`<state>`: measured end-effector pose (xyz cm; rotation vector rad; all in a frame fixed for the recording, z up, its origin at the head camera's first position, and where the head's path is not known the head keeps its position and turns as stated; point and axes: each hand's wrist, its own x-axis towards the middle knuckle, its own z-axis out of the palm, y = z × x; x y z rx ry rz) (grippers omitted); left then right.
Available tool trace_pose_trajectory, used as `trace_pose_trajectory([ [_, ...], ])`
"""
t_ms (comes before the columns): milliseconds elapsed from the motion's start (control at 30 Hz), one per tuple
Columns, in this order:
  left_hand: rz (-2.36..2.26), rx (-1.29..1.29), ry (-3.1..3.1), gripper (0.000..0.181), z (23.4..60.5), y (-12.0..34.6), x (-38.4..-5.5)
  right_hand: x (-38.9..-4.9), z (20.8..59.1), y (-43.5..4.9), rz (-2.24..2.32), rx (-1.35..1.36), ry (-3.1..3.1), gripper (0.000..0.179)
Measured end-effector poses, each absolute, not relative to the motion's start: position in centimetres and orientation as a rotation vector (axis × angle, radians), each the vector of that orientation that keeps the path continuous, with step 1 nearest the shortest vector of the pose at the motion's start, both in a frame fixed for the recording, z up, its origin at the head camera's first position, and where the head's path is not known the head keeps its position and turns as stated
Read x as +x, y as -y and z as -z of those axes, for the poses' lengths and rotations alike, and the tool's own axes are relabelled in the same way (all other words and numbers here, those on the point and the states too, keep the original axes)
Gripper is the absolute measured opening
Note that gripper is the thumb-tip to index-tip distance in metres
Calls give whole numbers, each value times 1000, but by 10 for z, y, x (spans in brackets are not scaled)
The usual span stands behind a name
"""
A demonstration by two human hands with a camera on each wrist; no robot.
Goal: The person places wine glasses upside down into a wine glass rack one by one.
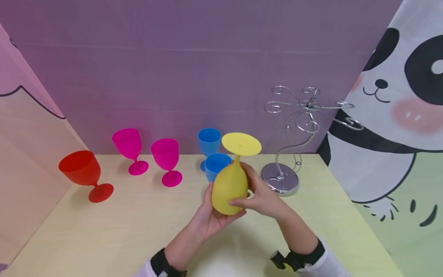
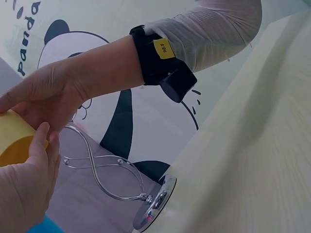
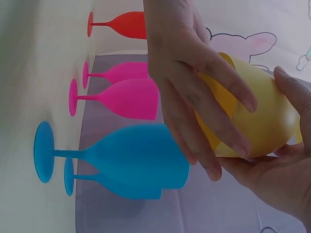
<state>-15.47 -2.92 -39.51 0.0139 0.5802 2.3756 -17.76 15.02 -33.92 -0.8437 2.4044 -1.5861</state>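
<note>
Both hands hold a yellow plastic goblet upside down above the table, its round foot uppermost. The left hand cradles the bowl from the left and below, fingers lying across the rim in the right wrist view. From the other side the right hand grips the bowl, thumb on the near face and fingers behind, close below the stem. In the left wrist view the goblet's mouth shows beside the left fingertips. Just behind stands a blue goblet, partly covered by the yellow one.
Another blue goblet stands farther back. To the left are two pink goblets and a red goblet, upright. A metal stand with curled arms rises at the right, near the purple backdrop.
</note>
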Motion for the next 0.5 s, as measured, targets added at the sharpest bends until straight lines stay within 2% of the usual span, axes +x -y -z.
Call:
trace_pose_trajectory([
  [500,-2367,46,-555,68,394,26,-156,-177,336,-151,1579,-837,-2436,92],
])
